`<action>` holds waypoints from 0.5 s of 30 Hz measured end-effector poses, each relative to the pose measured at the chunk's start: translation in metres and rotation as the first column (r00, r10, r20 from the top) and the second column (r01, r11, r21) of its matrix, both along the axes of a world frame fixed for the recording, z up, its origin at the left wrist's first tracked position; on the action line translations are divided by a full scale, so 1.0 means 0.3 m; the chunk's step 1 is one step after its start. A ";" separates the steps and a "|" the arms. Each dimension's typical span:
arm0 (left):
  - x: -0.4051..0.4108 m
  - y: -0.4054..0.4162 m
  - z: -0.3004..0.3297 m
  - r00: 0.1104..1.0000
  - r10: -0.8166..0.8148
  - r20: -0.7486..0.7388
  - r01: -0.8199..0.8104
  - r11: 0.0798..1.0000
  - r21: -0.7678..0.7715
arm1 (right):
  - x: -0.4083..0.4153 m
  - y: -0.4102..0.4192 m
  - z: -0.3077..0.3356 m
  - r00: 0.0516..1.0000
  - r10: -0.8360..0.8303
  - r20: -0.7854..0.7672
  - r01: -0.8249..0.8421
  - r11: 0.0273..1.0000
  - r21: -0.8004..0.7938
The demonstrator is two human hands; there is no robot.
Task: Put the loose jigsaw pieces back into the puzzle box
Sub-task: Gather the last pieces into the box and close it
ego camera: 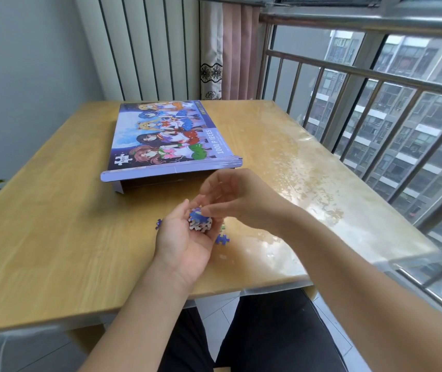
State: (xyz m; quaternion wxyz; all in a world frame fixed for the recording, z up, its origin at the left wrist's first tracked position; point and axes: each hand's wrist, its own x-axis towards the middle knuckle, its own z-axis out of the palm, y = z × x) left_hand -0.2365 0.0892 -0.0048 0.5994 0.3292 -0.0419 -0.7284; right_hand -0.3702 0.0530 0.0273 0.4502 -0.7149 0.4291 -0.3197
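Blue-white jigsaw pieces [200,222] stacked in left hand [185,242], right fingers [209,210] touching

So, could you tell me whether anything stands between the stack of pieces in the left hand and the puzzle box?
Nothing lies on the wooden table between the stacked blue-and-white jigsaw pieces and the purple cardboard puzzle box, but its illustrated lid covers it, lifted only slightly at the near edge.

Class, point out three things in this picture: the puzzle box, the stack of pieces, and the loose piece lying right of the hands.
puzzle box [170,138], head view, printed lid
stack of pieces [200,223], head view, white edges
loose piece [222,239], head view, blue face
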 end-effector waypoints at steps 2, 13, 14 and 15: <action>0.010 0.004 0.009 0.999 0.039 -0.005 -0.039 0.999 0.030 | 0.025 -0.009 -0.007 0.990 -0.111 -0.089 0.090 0.974 -0.206; 0.214 -0.003 -0.016 0.981 0.191 0.045 -0.190 0.982 -0.008 | 0.058 0.007 -0.071 0.793 -0.080 -0.603 -0.075 0.971 -0.228; 0.218 -0.004 -0.022 0.979 0.197 0.046 -0.197 0.980 -0.015 | 0.068 0.006 -0.066 0.797 -0.076 -0.600 -0.080 0.970 -0.229; 0.221 -0.004 -0.027 0.979 0.201 0.040 -0.201 0.979 -0.024 | 0.076 0.004 -0.062 0.796 -0.066 -0.602 -0.087 0.971 -0.221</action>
